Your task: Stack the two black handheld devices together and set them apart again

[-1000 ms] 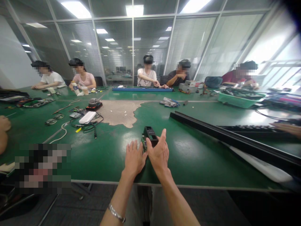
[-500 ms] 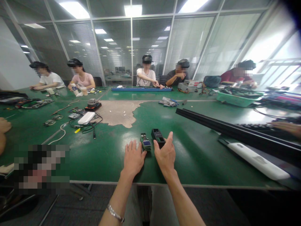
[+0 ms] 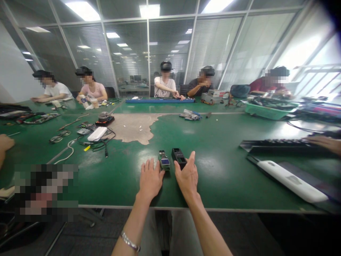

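Resting open and empty-gripped, left hand point(image 3: 150, 179) and right hand point(image 3: 188, 176) flank circuit board point(image 3: 164, 160) and black casing point(image 3: 179, 156).

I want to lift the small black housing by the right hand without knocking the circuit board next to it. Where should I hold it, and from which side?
Probably take the black housing across its two long sides, near the end closest to the right hand, coming from above and slightly from the right. It lies flat and narrow on the green table, its long axis pointing away, and the circuit board lies just to its left, so that side looks tight.
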`<move>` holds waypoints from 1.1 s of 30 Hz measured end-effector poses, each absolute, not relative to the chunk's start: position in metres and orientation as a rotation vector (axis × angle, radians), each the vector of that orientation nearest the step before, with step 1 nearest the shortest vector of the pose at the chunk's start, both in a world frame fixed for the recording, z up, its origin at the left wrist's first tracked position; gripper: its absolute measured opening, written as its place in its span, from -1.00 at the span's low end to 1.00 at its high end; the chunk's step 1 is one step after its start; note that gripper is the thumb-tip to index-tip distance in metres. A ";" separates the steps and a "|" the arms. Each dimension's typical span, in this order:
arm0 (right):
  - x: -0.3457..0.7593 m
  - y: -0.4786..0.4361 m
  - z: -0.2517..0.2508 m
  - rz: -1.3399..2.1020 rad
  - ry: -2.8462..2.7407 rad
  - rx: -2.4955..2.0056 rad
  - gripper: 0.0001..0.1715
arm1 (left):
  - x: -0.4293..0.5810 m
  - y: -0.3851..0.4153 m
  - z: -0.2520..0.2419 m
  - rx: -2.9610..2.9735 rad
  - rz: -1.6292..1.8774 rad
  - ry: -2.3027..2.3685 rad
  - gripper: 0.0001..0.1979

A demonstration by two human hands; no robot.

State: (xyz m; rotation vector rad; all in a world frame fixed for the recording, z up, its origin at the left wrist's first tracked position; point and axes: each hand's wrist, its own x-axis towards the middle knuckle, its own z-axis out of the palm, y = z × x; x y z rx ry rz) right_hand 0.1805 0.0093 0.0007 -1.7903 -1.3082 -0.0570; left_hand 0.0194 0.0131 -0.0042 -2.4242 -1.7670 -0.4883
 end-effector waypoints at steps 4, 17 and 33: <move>0.181 0.010 -0.003 -0.066 -1.314 -1.807 0.02 | 0.019 0.013 -0.005 -2.425 -0.484 -1.769 -0.50; 0.180 0.010 -0.008 -0.107 -1.386 -1.810 0.05 | 0.020 0.013 -0.002 -2.455 -0.474 -1.805 -0.44; 0.185 0.010 -0.005 -0.012 -1.339 -1.882 0.04 | 0.019 0.013 -0.005 -2.459 -0.478 -1.817 -0.44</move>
